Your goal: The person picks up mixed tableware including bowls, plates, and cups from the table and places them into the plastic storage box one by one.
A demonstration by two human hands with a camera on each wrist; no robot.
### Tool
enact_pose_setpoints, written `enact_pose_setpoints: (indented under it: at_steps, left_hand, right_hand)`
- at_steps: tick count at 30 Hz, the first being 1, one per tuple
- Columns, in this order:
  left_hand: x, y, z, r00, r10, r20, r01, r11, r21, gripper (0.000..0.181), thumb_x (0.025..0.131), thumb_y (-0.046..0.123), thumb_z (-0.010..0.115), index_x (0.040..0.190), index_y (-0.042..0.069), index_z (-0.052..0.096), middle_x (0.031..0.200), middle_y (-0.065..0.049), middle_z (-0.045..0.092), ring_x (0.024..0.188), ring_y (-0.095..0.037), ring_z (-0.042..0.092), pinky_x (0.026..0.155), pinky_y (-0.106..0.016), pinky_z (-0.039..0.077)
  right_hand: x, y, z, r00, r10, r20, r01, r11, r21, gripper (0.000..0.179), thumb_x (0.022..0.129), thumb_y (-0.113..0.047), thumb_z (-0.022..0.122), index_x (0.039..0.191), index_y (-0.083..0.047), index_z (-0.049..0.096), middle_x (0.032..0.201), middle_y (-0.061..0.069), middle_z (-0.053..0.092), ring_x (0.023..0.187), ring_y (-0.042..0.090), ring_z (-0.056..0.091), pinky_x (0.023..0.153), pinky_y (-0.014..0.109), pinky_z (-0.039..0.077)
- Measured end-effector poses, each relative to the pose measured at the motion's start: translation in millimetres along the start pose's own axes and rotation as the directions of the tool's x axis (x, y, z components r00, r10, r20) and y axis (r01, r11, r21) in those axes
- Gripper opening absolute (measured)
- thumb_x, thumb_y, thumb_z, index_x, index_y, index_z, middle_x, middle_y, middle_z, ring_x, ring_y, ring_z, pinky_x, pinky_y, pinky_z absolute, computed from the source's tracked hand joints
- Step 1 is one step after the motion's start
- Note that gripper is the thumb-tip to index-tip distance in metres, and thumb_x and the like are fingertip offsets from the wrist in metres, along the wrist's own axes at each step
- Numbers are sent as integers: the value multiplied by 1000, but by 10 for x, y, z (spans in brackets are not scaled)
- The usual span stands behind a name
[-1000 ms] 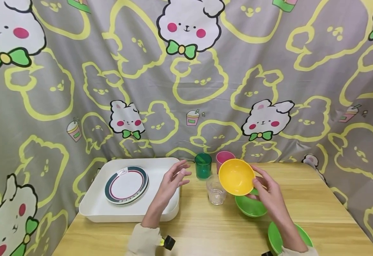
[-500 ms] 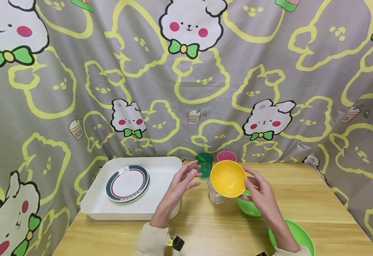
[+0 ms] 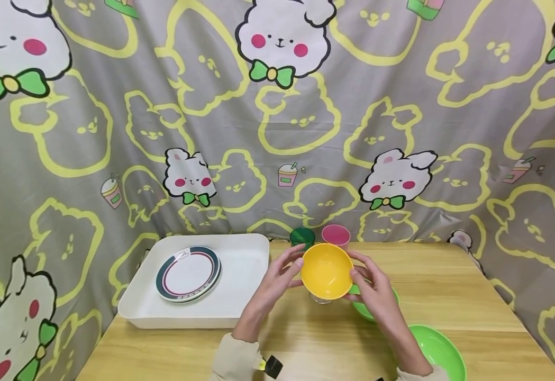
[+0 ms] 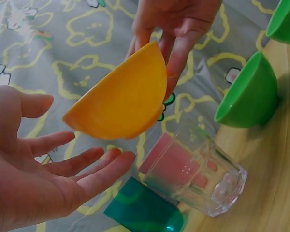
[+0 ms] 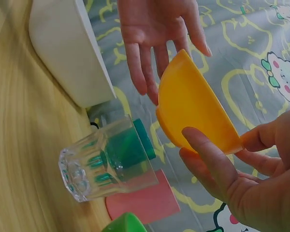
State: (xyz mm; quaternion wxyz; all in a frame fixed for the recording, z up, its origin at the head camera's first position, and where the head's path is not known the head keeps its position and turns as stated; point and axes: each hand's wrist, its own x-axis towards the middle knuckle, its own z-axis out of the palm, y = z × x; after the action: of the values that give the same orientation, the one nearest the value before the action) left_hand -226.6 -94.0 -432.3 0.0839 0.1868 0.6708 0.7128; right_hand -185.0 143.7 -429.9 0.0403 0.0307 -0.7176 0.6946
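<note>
A yellow bowl (image 3: 327, 272) hangs above the table, tilted with its inside toward the head camera. My right hand (image 3: 377, 288) pinches its right rim, thumb in front and fingers behind, as the right wrist view also shows around the bowl (image 5: 195, 106). On the bowl's left side is my left hand (image 3: 277, 283), fingers spread close to the rim; in the left wrist view this hand (image 4: 43, 169) reaches under the bowl with a gap at the thumb. Below the bowl stands a clear glass (image 4: 198, 169), mostly hidden in the head view.
A white tray (image 3: 244, 275) with stacked plates (image 3: 189, 275) stands on the left. Behind the yellow bowl are a green cup (image 3: 302, 236) and a pink cup (image 3: 336, 234). A small green bowl (image 3: 364, 309) and another green bowl (image 3: 439, 352) sit on the right of the wooden table (image 3: 487, 307).
The yellow bowl has moved left and slightly down in my right hand. My left hand has come right, up to the bowl's left side.
</note>
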Motion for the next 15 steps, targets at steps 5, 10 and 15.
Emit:
enact_pose_setpoints:
  at_steps: [5, 10, 15]
  left_hand:
    - [-8, -15, 13, 1000, -6, 5, 6, 1000, 25, 45, 107, 24, 57, 150, 11, 51, 139, -18, 52, 116, -32, 64, 85, -48, 62]
    - [-15, -18, 11, 1000, 1, 10, -1, 998, 62, 40, 106, 19, 58, 145, 9, 56, 133, -16, 55, 105, -27, 66, 80, -48, 63]
    - [-22, 0, -2, 1000, -13, 20, 12, 997, 77, 39, 107, 17, 57, 145, 9, 56, 133, -17, 56, 103, -27, 66, 76, -44, 64]
  right_hand:
    - [-6, 10, 48, 1000, 16, 0, -16, 1000, -9, 40, 106, -3, 53, 145, -9, 54, 135, 27, 60, 99, 19, 73, 71, 43, 64]
    - [-5, 16, 67, 1000, 20, 2, -20, 1000, -17, 39, 106, -5, 54, 144, -10, 55, 134, 26, 61, 98, 23, 73, 69, 42, 64]
    - [-10, 27, 75, 1000, 18, 15, -18, 1000, -25, 39, 106, -5, 54, 145, -11, 55, 135, 26, 61, 100, 25, 73, 69, 41, 64]
